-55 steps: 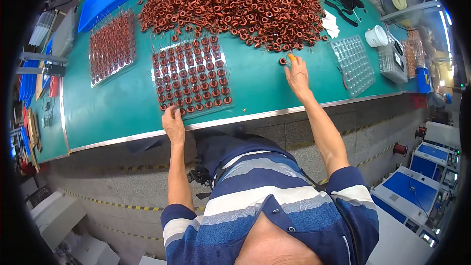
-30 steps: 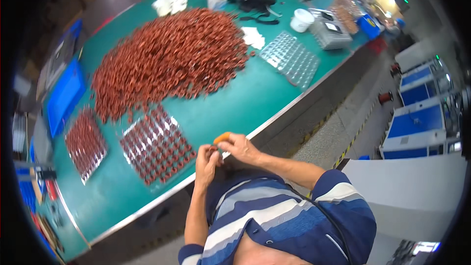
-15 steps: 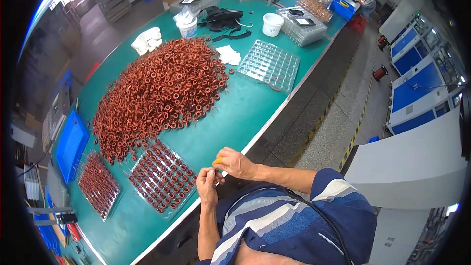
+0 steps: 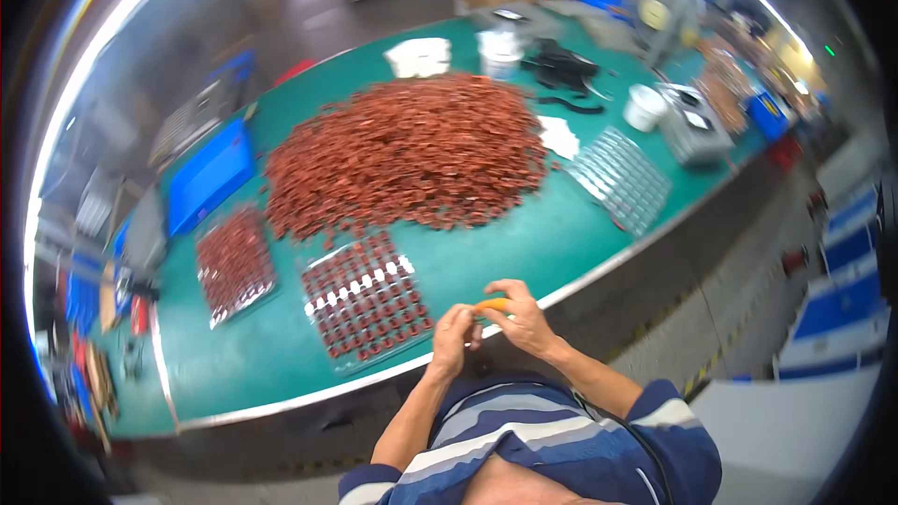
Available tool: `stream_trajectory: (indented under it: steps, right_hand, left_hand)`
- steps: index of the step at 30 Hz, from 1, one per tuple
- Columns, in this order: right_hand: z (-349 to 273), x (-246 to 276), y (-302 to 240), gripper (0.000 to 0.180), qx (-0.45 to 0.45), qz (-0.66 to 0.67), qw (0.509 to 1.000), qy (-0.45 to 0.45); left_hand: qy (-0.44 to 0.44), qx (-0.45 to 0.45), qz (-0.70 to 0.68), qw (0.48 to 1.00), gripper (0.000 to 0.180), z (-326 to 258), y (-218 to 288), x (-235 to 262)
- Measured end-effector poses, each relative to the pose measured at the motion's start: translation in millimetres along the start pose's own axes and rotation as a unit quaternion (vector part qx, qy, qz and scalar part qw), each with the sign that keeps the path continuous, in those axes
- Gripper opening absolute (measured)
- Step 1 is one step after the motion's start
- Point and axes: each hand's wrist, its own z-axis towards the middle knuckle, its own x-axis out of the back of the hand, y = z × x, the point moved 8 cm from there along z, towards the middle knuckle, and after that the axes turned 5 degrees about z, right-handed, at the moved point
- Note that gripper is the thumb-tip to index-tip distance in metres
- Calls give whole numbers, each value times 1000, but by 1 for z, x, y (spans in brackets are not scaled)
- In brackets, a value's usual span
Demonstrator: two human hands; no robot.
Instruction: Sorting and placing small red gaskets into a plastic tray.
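My left hand (image 4: pixel 456 335) and my right hand (image 4: pixel 517 316) meet close to my chest at the green table's (image 4: pixel 524 248) near edge. Both pinch a small orange piece (image 4: pixel 492 305) on my right hand's fingertip; what it is I cannot tell. Just left of my hands lies a clear tray (image 4: pixel 366 303) partly filled with copper-red rings. A big heap of the same rings (image 4: pixel 412 150) covers the table's middle.
A second filled tray (image 4: pixel 234 262) and a blue bin (image 4: pixel 210 176) lie at the left. An empty clear tray (image 4: pixel 621 178), white cups (image 4: pixel 644 107), black cables (image 4: pixel 559 67) and a grey box (image 4: pixel 696 133) stand at the right. Floor drops off beyond the right edge.
My hands left the table and came together at my chest, with the orange piece now between them. The view has swung and tilted, so the table sits farther away.
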Motion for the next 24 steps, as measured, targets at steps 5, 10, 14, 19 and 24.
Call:
stream_trajectory:
  steps: [5, 10, 14, 19, 24]
  right_hand:
    - [-17, -23, 33, 15, -160, 242, 957, 1]
    - [-22, -35, 44, 26, -241, 247, 938, -34]
    - [-11, -35, 51, 39, -245, 332, 910, 39]
    - [10, -36, 23, 32, -191, 260, 945, -49]
    - [11, -42, 31, 31, -199, 236, 951, -25]
  left_hand:
    - [42, -21, -68, 997, 23, -11, 2, 3]
    - [-16, -41, 4, 999, 18, -22, 15, 1]
    - [7, -75, 45, 996, 25, -11, 38, 10]
    - [-9, -140, 42, 989, 28, -6, 73, 3]
    - [-33, -147, 44, 988, 25, -1, 65, 4]
